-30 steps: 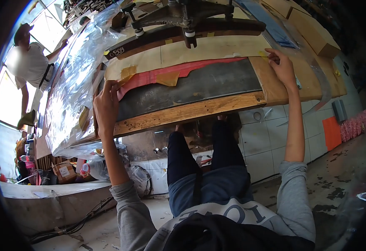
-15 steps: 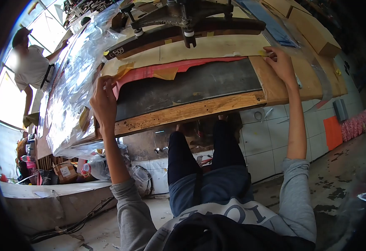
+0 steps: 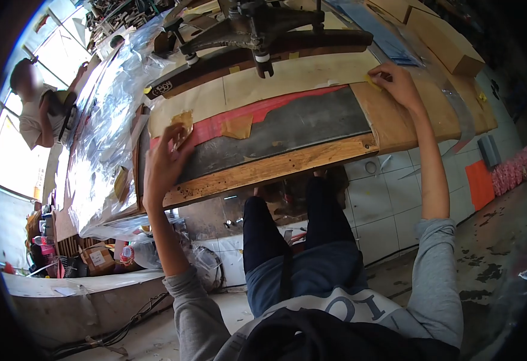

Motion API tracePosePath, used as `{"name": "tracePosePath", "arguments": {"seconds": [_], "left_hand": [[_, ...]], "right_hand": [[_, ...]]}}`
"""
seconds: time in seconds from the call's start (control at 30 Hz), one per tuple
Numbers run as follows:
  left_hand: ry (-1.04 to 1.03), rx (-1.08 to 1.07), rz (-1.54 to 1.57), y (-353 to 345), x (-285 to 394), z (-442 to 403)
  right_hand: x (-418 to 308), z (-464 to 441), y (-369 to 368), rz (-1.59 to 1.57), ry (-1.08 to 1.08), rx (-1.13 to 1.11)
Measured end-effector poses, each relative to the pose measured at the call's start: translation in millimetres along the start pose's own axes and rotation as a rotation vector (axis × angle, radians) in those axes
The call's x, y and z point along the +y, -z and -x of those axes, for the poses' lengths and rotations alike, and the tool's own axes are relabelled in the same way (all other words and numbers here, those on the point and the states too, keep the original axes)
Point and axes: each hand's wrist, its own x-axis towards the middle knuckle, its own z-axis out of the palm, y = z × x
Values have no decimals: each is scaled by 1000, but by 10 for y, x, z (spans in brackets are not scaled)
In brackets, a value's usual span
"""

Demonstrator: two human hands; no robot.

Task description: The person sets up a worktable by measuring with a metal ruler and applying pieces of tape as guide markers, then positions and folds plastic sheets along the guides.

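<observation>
A long cream sheet lies across the table beneath a dark metal frame, with a ragged red strip along its near edge. My right hand pinches a bit of yellow tape at the sheet's right corner. At the left end, my left hand is over the sheet's corner, thumb and fingers apart. Its fingertips are beside brown translucent tape; whether they touch it I cannot tell. Another piece of brown tape sticks to the red strip. Nearer me is a dark grey slab.
The heavy metal frame with its long bar stands over the sheet. A wooden edge borders the slab. Clear plastic film covers the left side, where another person stands. A cardboard box sits at right.
My left hand has loosened from the sheet's left corner and shifted slightly right and inward, fingers parting. My right hand stays at the right corner. The other person has raised an arm.
</observation>
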Motion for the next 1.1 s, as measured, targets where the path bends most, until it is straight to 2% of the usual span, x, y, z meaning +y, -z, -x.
{"name": "tracePosePath", "arguments": {"seconds": [0.03,0.17,0.27,0.37,0.67,0.97,1.1], "left_hand": [[119,-165,-77,67,48,4],[41,-177,24,10,-90,2],[-11,-123,-57,-58,-122,-14],[-35,-128,-41,-58,-123,-33],[-37,-62,-72,-148,-134,32],[-30,-56,-80,-158,-133,38],[-11,-45,-89,-159,-96,55]], "right_hand": [[51,20,27,-60,5,-20],[107,4,19,-75,-24,-79],[-4,-4,24,-29,-71,-82],[50,10,-60,-49,-21,-16],[27,69,-126,18,46,35],[36,80,-170,-3,-34,68],[21,91,-163,-5,13,79]]}}
